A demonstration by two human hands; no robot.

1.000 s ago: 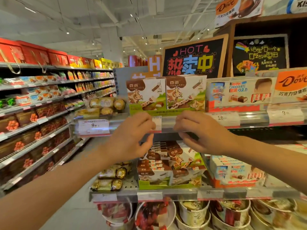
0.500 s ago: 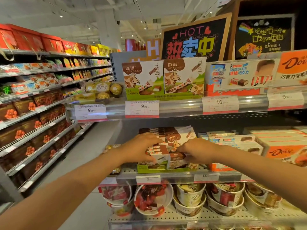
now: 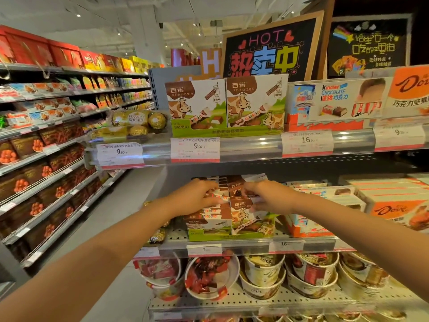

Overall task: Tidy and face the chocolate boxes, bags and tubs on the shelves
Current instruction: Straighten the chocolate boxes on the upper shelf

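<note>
On the middle shelf (image 3: 246, 246) a green display tray (image 3: 209, 237) holds cow-print chocolate boxes (image 3: 246, 217). My left hand (image 3: 197, 194) lies over the left stack with its fingers curled on the top boxes. From the right, my right hand (image 3: 264, 194) pinches the edge of an upright box in the same tray. Two matching cow-print boxes (image 3: 222, 105) face forward on the top shelf. Chocolate tubs (image 3: 262, 275) fill the bottom shelf.
Kinder boxes (image 3: 329, 101) and orange Dove boxes (image 3: 399, 208) sit to the right. Ferrero Rocher packs (image 3: 137, 123) lie at the top shelf's left end. A long aisle shelf (image 3: 46, 159) of boxed goods runs along the left, across a grey floor (image 3: 111, 217).
Both hands came down from the price label on the top shelf's rail to the cow-print boxes on the middle shelf, and reached further into the tray.
</note>
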